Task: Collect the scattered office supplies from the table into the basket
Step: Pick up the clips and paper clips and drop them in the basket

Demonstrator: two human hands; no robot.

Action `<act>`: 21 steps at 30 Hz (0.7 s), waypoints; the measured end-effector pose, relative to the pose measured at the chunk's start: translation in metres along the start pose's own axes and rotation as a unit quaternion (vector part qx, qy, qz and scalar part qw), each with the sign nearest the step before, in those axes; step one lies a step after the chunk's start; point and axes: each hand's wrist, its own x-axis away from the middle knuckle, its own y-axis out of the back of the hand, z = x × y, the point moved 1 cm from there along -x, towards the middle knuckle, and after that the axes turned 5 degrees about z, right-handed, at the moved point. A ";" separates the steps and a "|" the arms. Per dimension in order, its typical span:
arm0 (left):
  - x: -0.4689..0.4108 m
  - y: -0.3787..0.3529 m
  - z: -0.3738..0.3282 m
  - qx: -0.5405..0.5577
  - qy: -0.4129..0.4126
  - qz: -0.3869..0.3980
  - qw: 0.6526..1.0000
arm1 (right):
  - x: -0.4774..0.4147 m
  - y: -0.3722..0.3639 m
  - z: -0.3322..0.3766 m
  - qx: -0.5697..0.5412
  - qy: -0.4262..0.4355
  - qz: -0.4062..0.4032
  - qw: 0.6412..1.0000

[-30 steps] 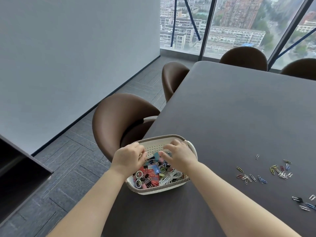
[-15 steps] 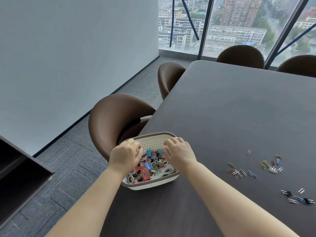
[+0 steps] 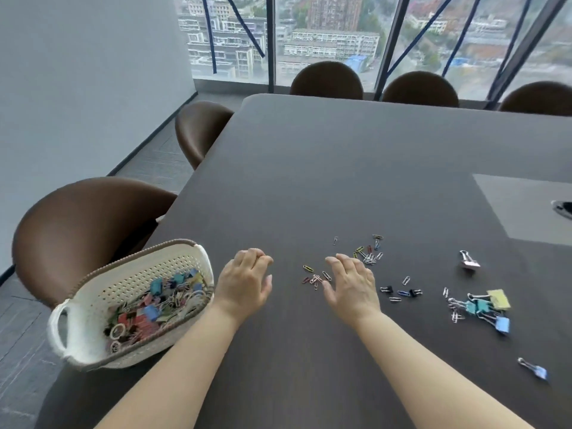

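Nowhere is any readable writing. Both hands, left hand (image 3: 244, 281) and right hand (image 3: 351, 283), hover empty with loosely spread fingers by the paper clips (image 3: 315, 277); the basket (image 3: 93, 305) sits left, its contents blurred.

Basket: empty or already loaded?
Loaded. The basket holds a heap of binder clips over its floor, well below the rim.

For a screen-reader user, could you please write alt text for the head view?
Two bare hands, left hand and right hand, hover open over scattered paper clips on a dark table. A white basket of clips sits left.
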 end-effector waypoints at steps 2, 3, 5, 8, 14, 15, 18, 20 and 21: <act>-0.012 -0.036 -0.027 0.006 0.002 0.088 0.996 | 0.014 -0.005 -0.044 0.008 -0.055 0.026 0.998; -0.015 -0.053 -0.036 -0.011 0.016 0.152 0.988 | 0.021 -0.007 -0.062 0.009 -0.075 0.038 0.996; -0.018 -0.085 -0.046 -0.050 0.048 0.264 0.962 | 0.032 -0.011 -0.093 0.017 -0.097 0.046 0.994; -0.031 -0.123 -0.050 -0.087 0.095 0.338 0.932 | 0.046 -0.016 -0.129 0.029 -0.116 0.050 0.992; -0.056 -0.167 -0.075 -0.068 0.142 0.341 0.927 | 0.077 -0.041 -0.184 0.041 -0.149 0.064 0.986; -0.057 -0.172 -0.085 -0.066 0.129 0.336 0.931 | 0.082 -0.045 -0.192 0.048 -0.166 0.067 0.983; -0.061 -0.187 -0.123 -0.058 0.075 0.332 0.938 | 0.092 -0.047 -0.216 0.047 -0.196 0.035 0.979; -0.066 -0.194 -0.150 -0.060 0.050 0.336 0.939 | 0.100 -0.045 -0.234 0.034 -0.224 0.002 0.974; -0.070 -0.199 -0.163 -0.060 0.035 0.341 0.938 | 0.103 -0.044 -0.244 0.033 -0.245 0.000 0.969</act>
